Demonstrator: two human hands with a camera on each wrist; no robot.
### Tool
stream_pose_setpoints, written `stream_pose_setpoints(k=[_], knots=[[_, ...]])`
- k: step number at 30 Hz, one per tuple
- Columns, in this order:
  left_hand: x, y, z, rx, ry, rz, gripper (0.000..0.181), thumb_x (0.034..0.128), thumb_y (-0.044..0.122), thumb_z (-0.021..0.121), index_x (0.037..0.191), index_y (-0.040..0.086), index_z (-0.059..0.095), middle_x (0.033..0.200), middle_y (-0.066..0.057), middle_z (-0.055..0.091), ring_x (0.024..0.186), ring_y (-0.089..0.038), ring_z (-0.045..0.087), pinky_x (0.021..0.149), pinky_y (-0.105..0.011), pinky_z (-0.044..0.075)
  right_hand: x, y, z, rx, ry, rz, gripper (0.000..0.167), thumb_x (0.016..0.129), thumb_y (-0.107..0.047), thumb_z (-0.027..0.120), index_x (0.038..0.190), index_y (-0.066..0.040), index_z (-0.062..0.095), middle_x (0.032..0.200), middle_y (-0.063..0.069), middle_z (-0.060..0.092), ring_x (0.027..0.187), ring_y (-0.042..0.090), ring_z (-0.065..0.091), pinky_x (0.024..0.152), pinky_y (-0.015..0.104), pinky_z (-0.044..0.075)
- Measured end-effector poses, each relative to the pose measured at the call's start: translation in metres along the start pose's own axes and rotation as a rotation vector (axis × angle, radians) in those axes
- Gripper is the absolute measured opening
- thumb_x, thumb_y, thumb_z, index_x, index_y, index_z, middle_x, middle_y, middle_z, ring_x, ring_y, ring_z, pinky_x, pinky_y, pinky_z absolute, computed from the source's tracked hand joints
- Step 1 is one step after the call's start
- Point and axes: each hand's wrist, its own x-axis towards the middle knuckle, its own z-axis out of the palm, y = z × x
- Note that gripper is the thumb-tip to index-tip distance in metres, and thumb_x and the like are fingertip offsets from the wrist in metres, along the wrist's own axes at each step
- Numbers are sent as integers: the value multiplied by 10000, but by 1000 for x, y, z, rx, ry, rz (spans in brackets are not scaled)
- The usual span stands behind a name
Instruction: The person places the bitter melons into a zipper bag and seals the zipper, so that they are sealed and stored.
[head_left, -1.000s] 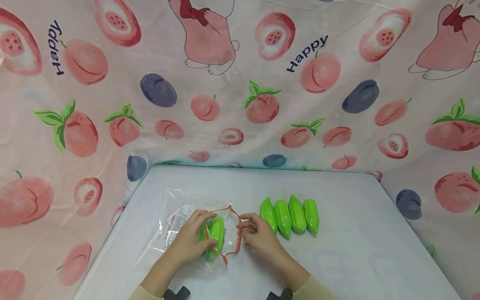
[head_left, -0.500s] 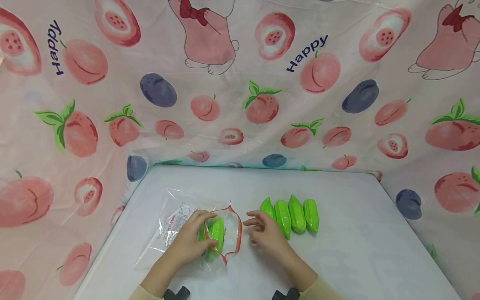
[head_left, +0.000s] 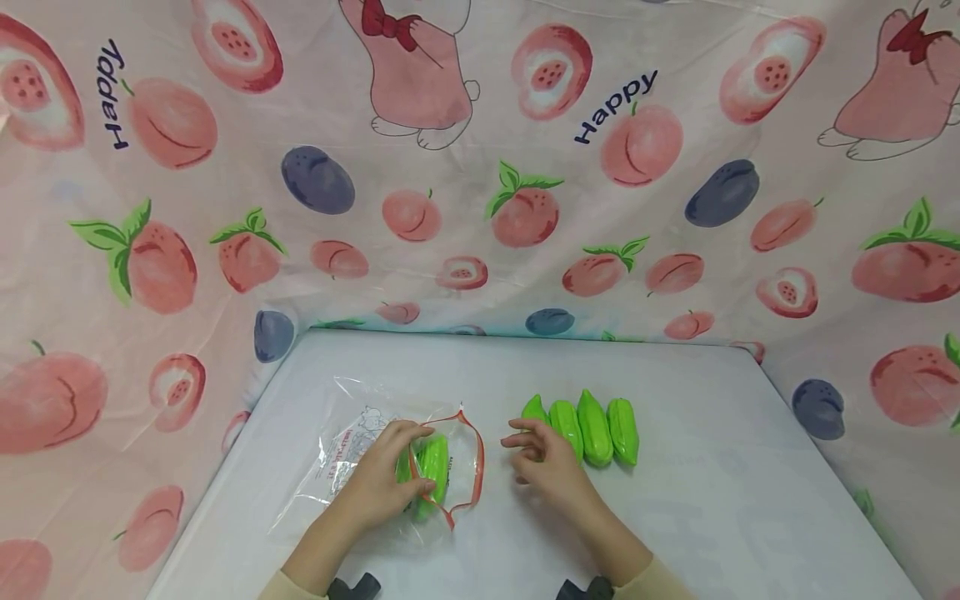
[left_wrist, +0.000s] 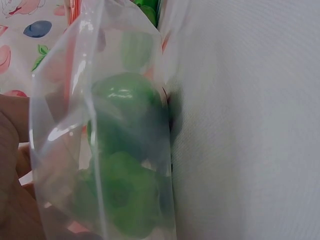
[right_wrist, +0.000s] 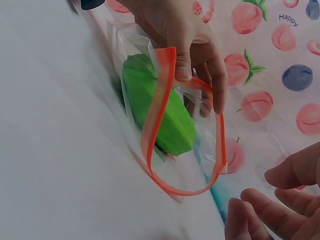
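A clear plastic bag (head_left: 337, 417) with a red zip rim lies on its side, its mouth spread toward the right. My left hand (head_left: 378, 479) holds the near-left part of that rim between thumb and fingers. Inside lies a shiny green ridged fruit that looks like a star fruit (head_left: 433, 467); the left wrist view shows blurred green shapes (left_wrist: 125, 195) through the plastic. My right hand (head_left: 551, 462), fingers loosely bent and holding nothing, hovers between the bag and a row of several similar green star fruits (head_left: 595, 429). It partly hides the leftmost ones.
Everything rests on a white-covered table (head_left: 720, 500). A fruit-printed cloth (head_left: 465, 208) rises behind the table and along both sides. Dark wrist mounts show at the bottom edge of the head view.
My right hand has let go of the bag's red rim and moved right, toward the row of star fruits. The left hand and the bag stay where they were.
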Motion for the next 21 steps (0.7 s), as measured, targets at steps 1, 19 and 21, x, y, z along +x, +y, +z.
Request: stream_pose_setpoints(k=[1,19,21], knots=[[0,0,0,1,0,1,796,752,121,980,1467,212,642,1450,68,600,1399,-276,600,1196,-548,489,0,0,-1,3,3,4,513,951,5,669,1453,-74,602,1295,175,756,969,222,694,762,352,667],[0,1,0,-13,0,-6,785,751,101,976,1459,189,649,1452,57,603,1409,-280,594,1206,-541,480,0,0,-26,20,64,3,543,942,49,685,1462,-80,597,1300,173,757,975,220,696,717,316,641],[0,2,-1,-17,-1,-9,782,752,99,974,1458,186,650,1456,48,603,1413,-288,591,1209,-547,476,0,0,-30,24,70,0,554,935,58,679,1466,-70,590,1299,176,757,981,227,700,715,324,641]])
